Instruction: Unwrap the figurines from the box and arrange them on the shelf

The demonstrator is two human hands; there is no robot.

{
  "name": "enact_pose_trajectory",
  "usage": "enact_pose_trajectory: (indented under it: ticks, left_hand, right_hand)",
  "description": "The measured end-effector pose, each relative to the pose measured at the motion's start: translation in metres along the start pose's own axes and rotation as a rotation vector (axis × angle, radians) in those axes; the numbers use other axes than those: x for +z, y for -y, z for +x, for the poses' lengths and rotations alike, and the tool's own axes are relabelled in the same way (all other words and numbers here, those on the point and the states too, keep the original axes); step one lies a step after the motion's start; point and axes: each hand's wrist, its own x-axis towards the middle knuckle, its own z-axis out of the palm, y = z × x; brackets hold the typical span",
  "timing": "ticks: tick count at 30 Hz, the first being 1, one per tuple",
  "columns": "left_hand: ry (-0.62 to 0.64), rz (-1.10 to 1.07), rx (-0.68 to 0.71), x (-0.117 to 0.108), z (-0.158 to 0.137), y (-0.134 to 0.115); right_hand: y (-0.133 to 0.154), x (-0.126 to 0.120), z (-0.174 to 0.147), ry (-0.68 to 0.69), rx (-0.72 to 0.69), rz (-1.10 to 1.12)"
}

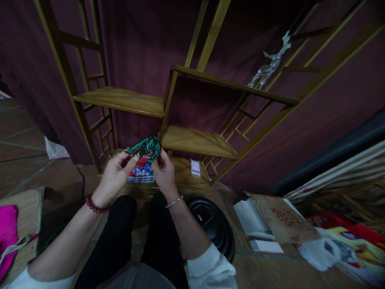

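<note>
Both hands hold a shiny dark-green, gathered-looking curved piece, satin-like and resembling a hair band; its exact kind is unclear. My left hand pinches its left end between thumb and fingers. On the other side, my right hand is closed on its right end. Just below it sits a small white basket on the lowest shelf, holding blue, purple and red small items. The hands partly cover the basket's sides.
Around the basket stands a wooden shelf unit with stepped boards. A card lies on its bottom board. A clear deer figurine stands higher up. On the floor are a black round object, a white box and bags.
</note>
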Motion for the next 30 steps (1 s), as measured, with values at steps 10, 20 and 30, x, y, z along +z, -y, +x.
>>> enact_pose_trajectory:
  ticks: [10, 20, 30]
  left_hand:
    - [0.173, -0.084, -0.003, 0.014, 0.000, -0.008]
    - [0.280, -0.188, 0.006, 0.034, -0.007, -0.020]
    - [0.281, -0.201, 0.046, 0.033, -0.025, -0.031]
  right_hand:
    - [0.011, -0.031, 0.011, 0.034, -0.010, -0.031]
    - [0.046, -0.069, 0.019, 0.122, -0.046, -0.088]
    - [0.061, -0.072, 0.008, 0.129, -0.056, -0.082]
